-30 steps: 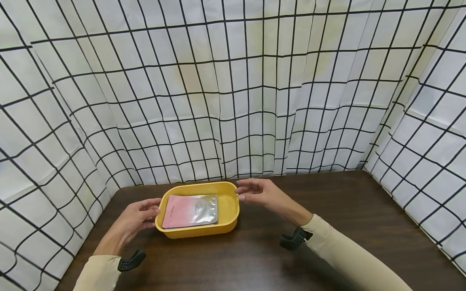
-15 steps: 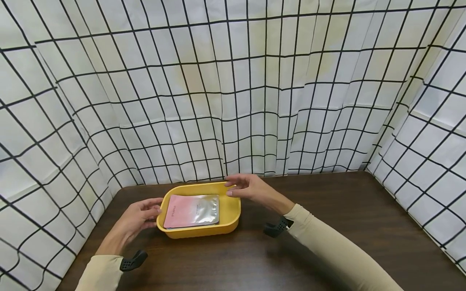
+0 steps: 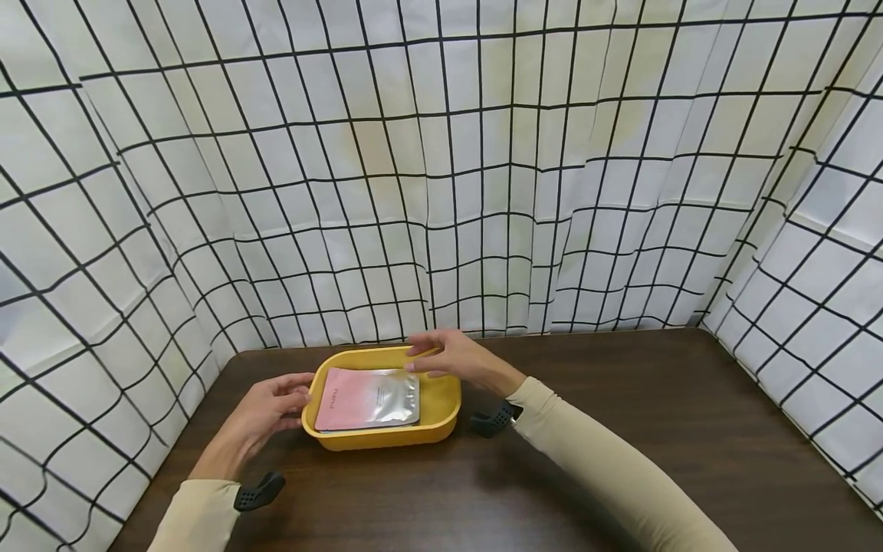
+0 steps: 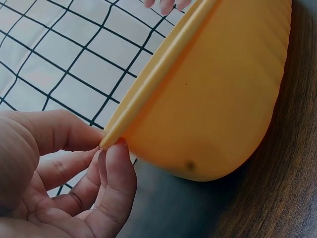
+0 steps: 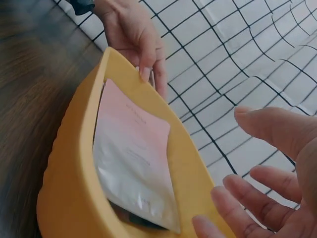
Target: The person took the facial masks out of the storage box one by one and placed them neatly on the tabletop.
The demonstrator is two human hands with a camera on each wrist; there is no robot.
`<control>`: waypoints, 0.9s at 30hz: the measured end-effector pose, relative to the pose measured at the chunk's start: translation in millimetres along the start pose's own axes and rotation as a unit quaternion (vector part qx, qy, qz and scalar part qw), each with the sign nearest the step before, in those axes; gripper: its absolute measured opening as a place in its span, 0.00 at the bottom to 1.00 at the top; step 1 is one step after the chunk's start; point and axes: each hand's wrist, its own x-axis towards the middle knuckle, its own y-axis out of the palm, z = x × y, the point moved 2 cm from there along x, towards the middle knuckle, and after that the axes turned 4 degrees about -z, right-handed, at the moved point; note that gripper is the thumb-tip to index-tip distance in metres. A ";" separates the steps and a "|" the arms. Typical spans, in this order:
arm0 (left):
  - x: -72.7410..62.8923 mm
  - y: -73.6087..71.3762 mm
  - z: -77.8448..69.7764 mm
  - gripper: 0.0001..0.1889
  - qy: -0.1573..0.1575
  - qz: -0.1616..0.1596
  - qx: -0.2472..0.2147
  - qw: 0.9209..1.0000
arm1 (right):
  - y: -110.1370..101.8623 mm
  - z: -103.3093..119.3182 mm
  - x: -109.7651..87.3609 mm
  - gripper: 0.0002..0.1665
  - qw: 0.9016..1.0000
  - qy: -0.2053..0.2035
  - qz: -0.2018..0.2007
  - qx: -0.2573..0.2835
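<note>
A yellow oval plastic basin (image 3: 382, 440) sits on the dark table at the left of the head view. Inside it a pink and silver foil sachet (image 3: 366, 400) lies flat; the right wrist view has something dark (image 5: 141, 221) under its lower edge. My left hand (image 3: 269, 410) pinches the basin's left rim between thumb and finger, plain in the left wrist view. Over the right part of the basin hovers my right hand (image 3: 461, 360), fingers loosely bent and thumb apart, with nothing in it. In the right wrist view those fingers (image 5: 247, 208) are spread near the sachet.
The brown wooden table (image 3: 621, 414) extends well to the right of the basin. White curtains (image 3: 497, 192) with a black grid enclose it at the back and both sides. Each wrist carries a dark strap device (image 3: 259, 492).
My right hand has moved left, from beside the basin's right rim to above its inside. The left hand keeps its hold on the left rim, and the sachet stays in the basin.
</note>
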 end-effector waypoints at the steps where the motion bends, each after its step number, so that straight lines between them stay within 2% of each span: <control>1: -0.1 0.5 0.0 0.31 0.000 0.000 0.001 1.000 | 2.4 0.6 1.3 0.41 1.000 0.003 0.002 0.001; 14: -1.3 3.5 1.7 0.30 -0.006 -0.005 -0.006 1.000 | 23.4 -5.1 14.7 0.37 0.998 0.059 -0.011 -0.001; 21: -2.0 3.6 0.8 0.29 -0.003 -0.004 -0.009 1.000 | 29.6 -7.9 18.4 0.36 0.998 0.059 -0.004 0.018; 27: -2.0 1.5 0.3 0.29 -0.001 -0.005 -0.009 1.000 | 31.0 -4.1 17.0 0.31 0.998 0.043 -0.044 0.004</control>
